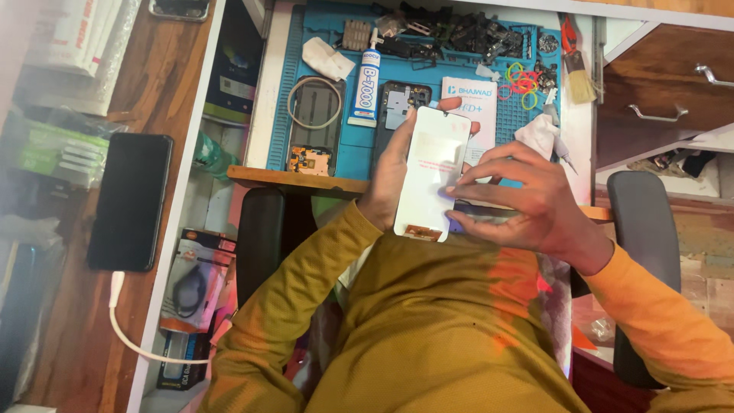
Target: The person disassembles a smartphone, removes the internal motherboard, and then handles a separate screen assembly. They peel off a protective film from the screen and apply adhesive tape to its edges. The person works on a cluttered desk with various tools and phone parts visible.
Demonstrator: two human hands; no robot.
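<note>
phone screen (430,172) in left hand (394,172)

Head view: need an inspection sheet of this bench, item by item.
Surface: blue repair mat on a white desk, wooden front edge.
Job's things: white phone screen panel, upright over the lap; a white film on its face.
Clutter: glue tube, two phone frames, circuit board, dark parts heap, coloured rubber bands, brush, tissue.
Hands: left hand holds the panel from behind; right hand fingertips on its face.
Cables: white cable plugged into a black phone.
Surroundings: wooden side shelf, drawers, chair armrests.
</note>
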